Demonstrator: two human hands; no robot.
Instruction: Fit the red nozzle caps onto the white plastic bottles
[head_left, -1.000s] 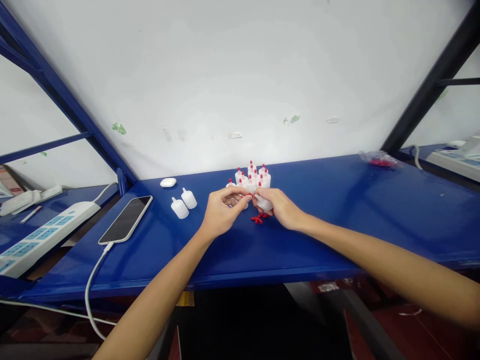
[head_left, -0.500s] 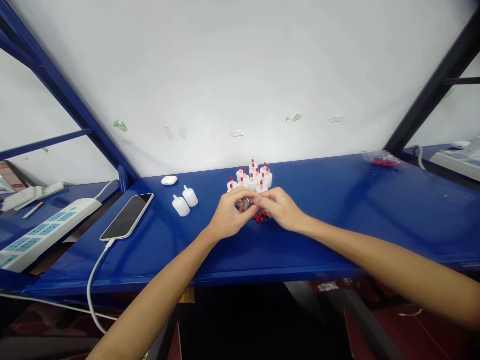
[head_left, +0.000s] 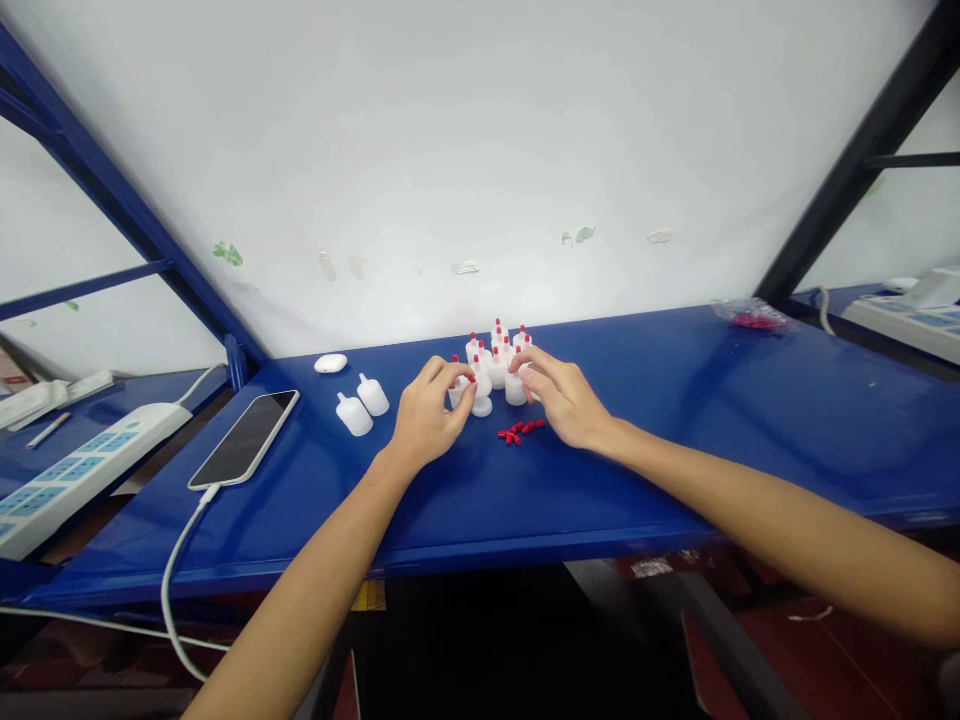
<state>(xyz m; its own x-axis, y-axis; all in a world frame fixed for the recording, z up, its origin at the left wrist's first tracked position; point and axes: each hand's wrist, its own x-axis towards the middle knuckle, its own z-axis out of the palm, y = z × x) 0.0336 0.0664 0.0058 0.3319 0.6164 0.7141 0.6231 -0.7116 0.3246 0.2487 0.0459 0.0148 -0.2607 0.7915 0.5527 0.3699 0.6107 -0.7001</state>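
Observation:
Several white bottles with red tips stand grouped on the blue table near the wall. My left hand is at the group's front left, thumb and forefinger pinched around a red cap; a white bottle appears beneath it, partly hidden by the fingers. My right hand hovers at the group's right side, fingers curved and apart, near a front bottle. Loose red caps lie on the table between the hands. Two white bottles without red caps lie to the left.
A phone with a white cable lies on the left. Behind it is a white earbud case. A power strip is at the far left. At the back right sits a clear bag with red pieces.
My hands were together in front of the bottles and have moved apart, the left to the left. More loose red caps show between them. The view has shifted slightly.

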